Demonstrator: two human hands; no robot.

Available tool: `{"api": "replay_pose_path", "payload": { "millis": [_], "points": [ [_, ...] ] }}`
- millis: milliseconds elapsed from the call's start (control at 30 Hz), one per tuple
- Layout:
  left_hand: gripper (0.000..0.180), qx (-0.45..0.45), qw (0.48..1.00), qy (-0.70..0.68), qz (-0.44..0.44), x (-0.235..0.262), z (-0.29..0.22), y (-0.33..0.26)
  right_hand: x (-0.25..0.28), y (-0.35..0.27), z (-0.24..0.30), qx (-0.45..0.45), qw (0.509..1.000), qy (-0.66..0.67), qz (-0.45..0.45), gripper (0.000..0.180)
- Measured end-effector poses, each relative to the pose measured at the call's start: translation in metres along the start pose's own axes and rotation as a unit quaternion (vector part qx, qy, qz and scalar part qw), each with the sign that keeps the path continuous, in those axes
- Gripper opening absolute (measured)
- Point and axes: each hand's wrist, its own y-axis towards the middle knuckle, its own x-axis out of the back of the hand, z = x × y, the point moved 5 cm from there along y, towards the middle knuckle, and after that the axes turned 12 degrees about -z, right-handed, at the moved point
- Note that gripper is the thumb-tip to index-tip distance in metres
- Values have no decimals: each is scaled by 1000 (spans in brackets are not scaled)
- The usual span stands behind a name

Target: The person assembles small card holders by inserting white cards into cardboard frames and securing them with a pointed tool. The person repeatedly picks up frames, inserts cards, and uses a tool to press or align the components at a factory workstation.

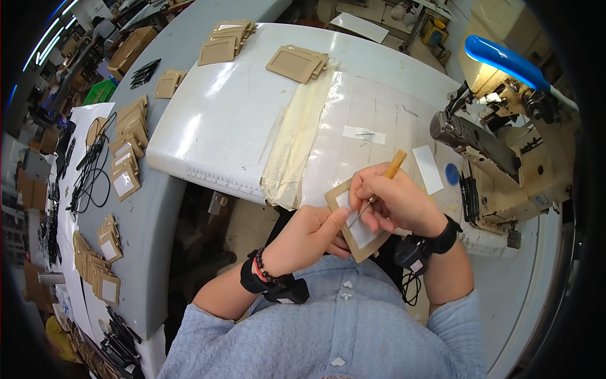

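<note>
Close to my body, my left hand grips the left side of a tan card holder with a white middle. The thumb lies on top and the fingers go underneath. My right hand is closed around an awl. Its wooden handle sticks up past the knuckles, and its thin metal shaft points down to the white area, near my left thumb. Whether the tip goes into the material or only touches it is too small to tell. The holder is tilted at the table's near edge.
Stacked tan holders lie at the table's far side, with more on the grey surface to the left. A sewing machine under a blue lamp stands at right. A white strip and blue disc lie near it.
</note>
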Motion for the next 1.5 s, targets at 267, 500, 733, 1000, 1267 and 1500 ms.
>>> {"api": "replay_pose_path", "payload": {
  "millis": [267,500,733,1000,1267,1500],
  "points": [
    [54,33,997,-60,-21,1,-3,-3,12,-22,-4,178,976,52,-112,21],
    [54,4,992,-115,-55,4,-9,-9,12,-52,-5,359,920,114,-108,22],
    [53,-34,990,-122,-67,6,-15,-14,-6,-54,-11,444,883,52,-143,26],
    [50,-58,988,-119,-74,8,-20,-21,-14,-52,-7,482,868,24,-114,25],
    [50,-63,988,-119,-76,8,-20,-22,-14,-52,-7,480,870,12,-111,22],
    [49,-67,988,-113,-81,7,-23,-23,-13,-53,-5,495,861,-16,-117,18]
  ]
}}
